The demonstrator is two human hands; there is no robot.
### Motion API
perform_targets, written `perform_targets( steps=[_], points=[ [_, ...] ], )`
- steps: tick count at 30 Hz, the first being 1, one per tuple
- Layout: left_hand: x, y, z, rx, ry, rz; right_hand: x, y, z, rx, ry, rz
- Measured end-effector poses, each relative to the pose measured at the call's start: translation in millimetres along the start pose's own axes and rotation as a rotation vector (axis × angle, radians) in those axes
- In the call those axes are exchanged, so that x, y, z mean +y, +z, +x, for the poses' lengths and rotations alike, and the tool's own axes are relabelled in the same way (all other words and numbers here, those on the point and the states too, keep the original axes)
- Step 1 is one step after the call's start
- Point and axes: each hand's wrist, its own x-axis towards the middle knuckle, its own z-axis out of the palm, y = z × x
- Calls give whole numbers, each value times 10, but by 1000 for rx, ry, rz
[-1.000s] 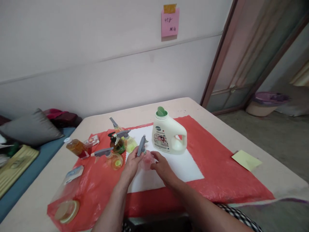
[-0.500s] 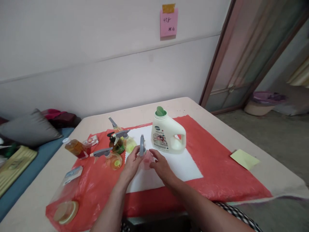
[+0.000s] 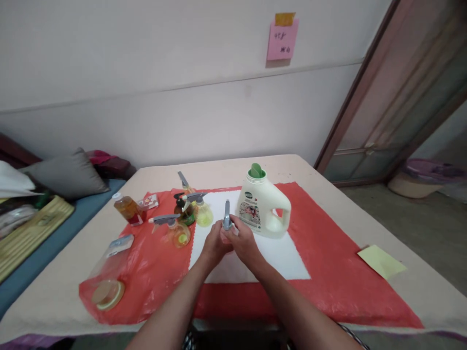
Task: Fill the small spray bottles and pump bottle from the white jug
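Over the white sheet (image 3: 251, 271), a spray bottle with a grey trigger head (image 3: 226, 222) and a pinkish body is held between both hands. My left hand (image 3: 214, 242) is closed around the left side of its body. On the other side my right hand (image 3: 245, 241) grips it just below the head, fingers bent inward. Most of the bottle's body is hidden by the hands. Just behind my right hand stands a cream detergent jug (image 3: 276, 222) upright, a green piece (image 3: 256, 170) in its uncapped mouth.
Left of the hands stand more spray bottles, one yellow (image 3: 203, 215) and one orange (image 3: 179, 237), by a brown pump bottle (image 3: 184, 210). An amber bottle (image 3: 127, 210) and a jar (image 3: 108, 294) are farther left. Red plastic (image 3: 339, 277) covers the table; a yellow note (image 3: 381, 261) lies right.
My right hand has closed in on the spray bottle, and both hands now wrap it more tightly. The bottle's head points more away from me. The camera view has shifted to the left.
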Motion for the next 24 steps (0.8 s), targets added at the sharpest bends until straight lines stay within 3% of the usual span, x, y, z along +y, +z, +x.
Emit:
perform_targets(
  steps=[9,12,18,24],
  points=[
    [587,-133,-283,-26,31,135,-387,-452,20,-209,-47,126],
    [666,-98,-339,-23,40,176,-426,-462,-44,-129,-12,205],
    [614,81,-342,74,124,316,-410,-216,-147,186,-12,263],
    [643,49,-312,151,94,346,-353,-175,-199,179,90,321]
  ],
)
